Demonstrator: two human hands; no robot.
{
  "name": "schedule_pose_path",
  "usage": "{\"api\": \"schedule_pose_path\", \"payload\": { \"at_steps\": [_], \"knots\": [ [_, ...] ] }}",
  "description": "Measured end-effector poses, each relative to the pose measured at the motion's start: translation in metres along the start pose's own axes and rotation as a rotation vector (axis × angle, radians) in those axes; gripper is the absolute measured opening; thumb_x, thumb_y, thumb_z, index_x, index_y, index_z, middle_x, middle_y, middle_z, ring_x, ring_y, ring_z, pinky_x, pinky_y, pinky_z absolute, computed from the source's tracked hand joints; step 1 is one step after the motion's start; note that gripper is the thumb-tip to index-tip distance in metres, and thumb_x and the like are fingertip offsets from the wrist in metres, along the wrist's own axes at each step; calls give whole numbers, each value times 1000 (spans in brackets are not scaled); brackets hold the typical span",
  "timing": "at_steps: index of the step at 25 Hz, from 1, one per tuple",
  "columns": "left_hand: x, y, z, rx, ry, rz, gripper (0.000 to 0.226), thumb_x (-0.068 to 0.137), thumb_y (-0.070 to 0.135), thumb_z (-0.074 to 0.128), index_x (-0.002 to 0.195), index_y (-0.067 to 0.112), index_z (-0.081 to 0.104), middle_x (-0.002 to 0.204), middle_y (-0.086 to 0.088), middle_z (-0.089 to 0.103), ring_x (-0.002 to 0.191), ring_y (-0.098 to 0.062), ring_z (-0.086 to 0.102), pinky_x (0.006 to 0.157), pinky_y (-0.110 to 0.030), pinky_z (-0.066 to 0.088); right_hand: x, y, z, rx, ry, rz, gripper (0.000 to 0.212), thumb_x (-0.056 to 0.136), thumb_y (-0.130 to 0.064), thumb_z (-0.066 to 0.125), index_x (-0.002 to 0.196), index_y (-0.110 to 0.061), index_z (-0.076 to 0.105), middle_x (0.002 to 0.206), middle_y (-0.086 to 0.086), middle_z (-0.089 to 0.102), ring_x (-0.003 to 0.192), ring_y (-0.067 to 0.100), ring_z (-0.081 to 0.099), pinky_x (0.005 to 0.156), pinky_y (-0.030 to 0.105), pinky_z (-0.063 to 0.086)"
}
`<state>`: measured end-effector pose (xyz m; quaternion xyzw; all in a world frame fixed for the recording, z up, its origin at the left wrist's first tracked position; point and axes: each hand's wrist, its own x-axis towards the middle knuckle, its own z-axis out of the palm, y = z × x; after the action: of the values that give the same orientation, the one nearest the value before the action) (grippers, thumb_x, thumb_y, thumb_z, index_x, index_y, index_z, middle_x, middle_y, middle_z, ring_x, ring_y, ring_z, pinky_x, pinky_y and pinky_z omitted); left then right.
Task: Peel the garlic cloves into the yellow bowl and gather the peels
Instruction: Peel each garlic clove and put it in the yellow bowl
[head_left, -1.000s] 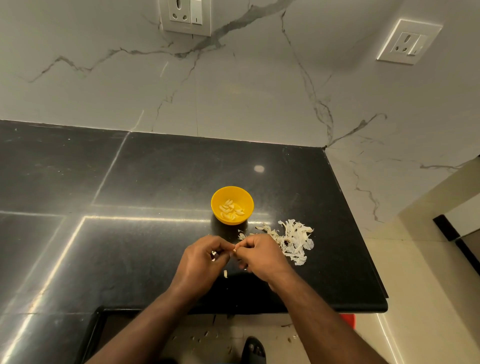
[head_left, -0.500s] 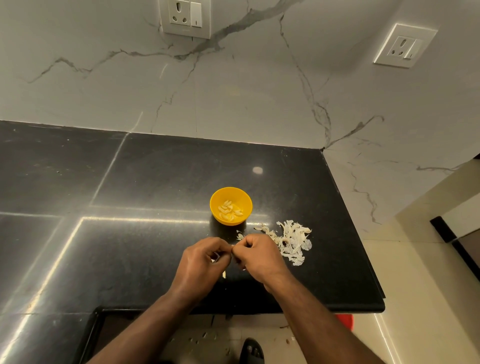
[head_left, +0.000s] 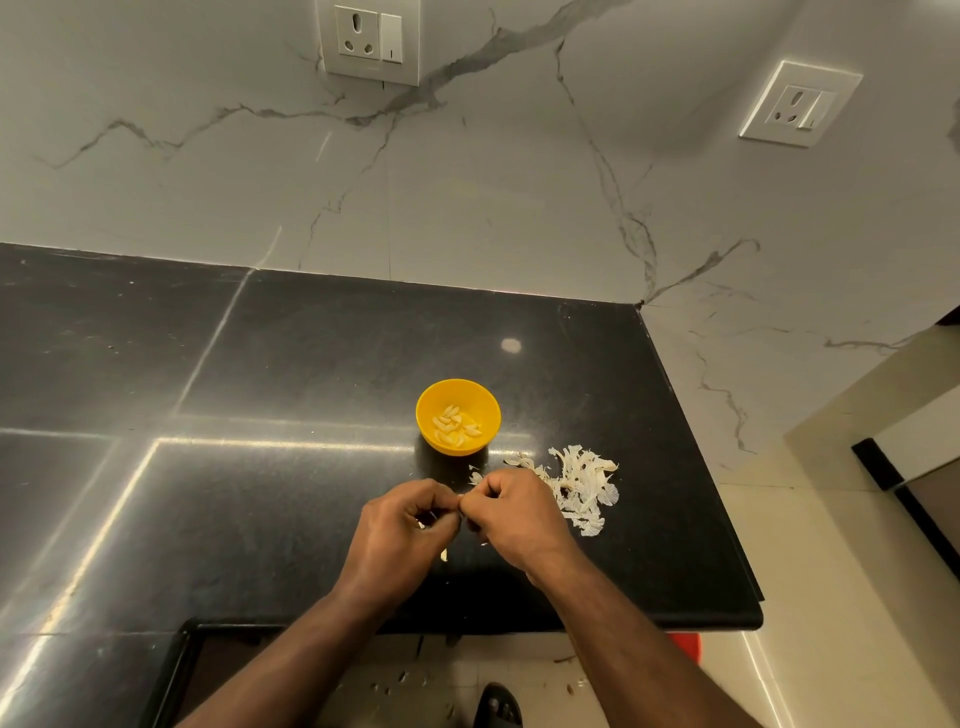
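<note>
Both hands (head_left: 460, 519) pinch one clove; one bowl (head_left: 458, 415).

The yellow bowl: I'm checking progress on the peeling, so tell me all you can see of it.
The yellow bowl is small, round and plain, plastic by its look, standing upright on the black counter. Several pale peeled cloves lie in its bottom. Nothing else touches it: both hands work nearer the counter's front edge, and the peel pile lies apart on its right.
</note>
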<state>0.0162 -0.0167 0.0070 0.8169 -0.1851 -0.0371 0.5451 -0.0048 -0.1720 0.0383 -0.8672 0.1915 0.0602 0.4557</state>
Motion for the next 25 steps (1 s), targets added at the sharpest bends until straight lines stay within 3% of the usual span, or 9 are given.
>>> {"api": "schedule_pose_path", "payload": {
  "at_steps": [3,9,12,16,20,22,25],
  "knots": [
    [2,2,-1,-82,-26,-73,15,87,10,75,87,25,75,85,12,74,82,-12,71,71,-27,58,-1,0,-1,-4,4,-21,15,78,-24,65,64,-17,68,66,1,70,67,21,68,67,48,59],
    [10,5,-4,-450,-32,-365,8,88,11,74,95,15,76,88,-4,76,82,-16,70,74,-28,53,0,-2,-15,255,-97,33,14,87,-8,60,83,-9,73,71,8,71,62,14,60,59,29,48],
    [9,5,-3,-660,-61,-473,9,85,11,74,94,11,76,88,-10,74,78,-20,62,71,-32,49,2,4,-16,175,-51,22,14,87,-12,61,80,-9,72,75,9,72,64,15,63,63,35,53],
    [11,9,-2,-860,-61,-582,12,88,7,67,99,6,73,87,-9,73,74,-13,63,66,-24,47,8,21,-19,75,35,40,20,87,-24,60,76,-13,72,72,1,72,68,20,68,73,45,58],
    [12,11,-3,-944,-80,-646,26,80,13,68,104,4,71,89,-10,73,71,-11,64,67,-23,48,8,27,-32,-60,93,-22,15,86,-30,75,74,-21,74,69,-8,69,66,7,64,65,30,51],
    [13,11,-4,-968,-87,-676,28,82,11,69,108,5,70,90,-11,73,71,-12,65,66,-22,49,6,28,-35,-73,80,-56,8,83,-17,79,86,-24,76,77,-15,69,74,-1,63,69,21,48],
    [14,10,-5,-991,-92,-706,28,89,6,66,117,7,66,91,-12,73,73,-14,66,65,-23,52,2,22,-31,68,22,-142,24,85,-13,77,104,-28,77,100,-20,71,97,-3,65,88,19,50]
  ]
}}
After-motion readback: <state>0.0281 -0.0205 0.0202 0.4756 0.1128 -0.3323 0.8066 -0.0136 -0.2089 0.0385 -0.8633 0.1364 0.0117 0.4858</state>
